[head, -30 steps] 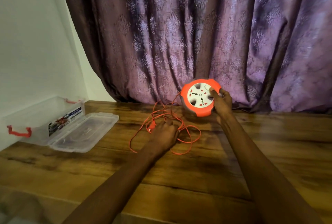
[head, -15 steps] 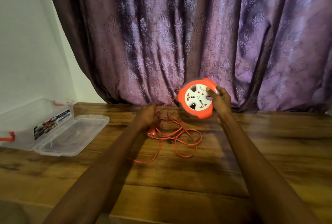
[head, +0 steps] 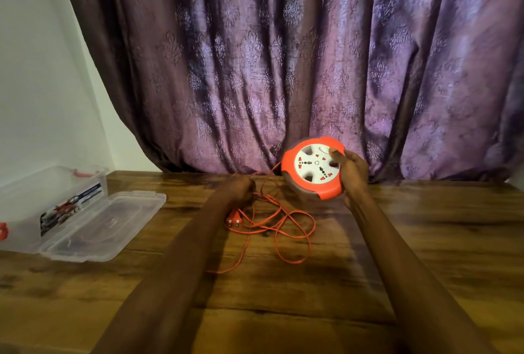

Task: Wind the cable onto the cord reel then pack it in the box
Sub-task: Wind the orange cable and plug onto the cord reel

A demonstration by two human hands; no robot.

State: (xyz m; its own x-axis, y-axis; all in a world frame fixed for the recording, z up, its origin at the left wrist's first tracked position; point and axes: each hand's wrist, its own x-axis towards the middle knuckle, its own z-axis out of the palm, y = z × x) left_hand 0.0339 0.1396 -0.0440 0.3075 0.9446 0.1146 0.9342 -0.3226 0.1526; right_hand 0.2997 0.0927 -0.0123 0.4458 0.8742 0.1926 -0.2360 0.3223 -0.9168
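Orange round reel [head: 313, 167], thin looped cable [head: 283, 226]

A dark wooden worktop [head: 425, 254] holds loose orange cable [head: 286, 228] loops and its plug [head: 234, 219]. At the left edge sits an open clear plastic box [head: 34, 206], lid [head: 113, 223] flat.

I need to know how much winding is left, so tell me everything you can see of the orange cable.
The orange cable is thin, looks plastic-coated, and lies mostly unwound in tangled loose loops on the wooden table. One end runs up toward the cord reel; its two-pin orange plug rests on the table beside the left forearm. The left hand grips a strand.
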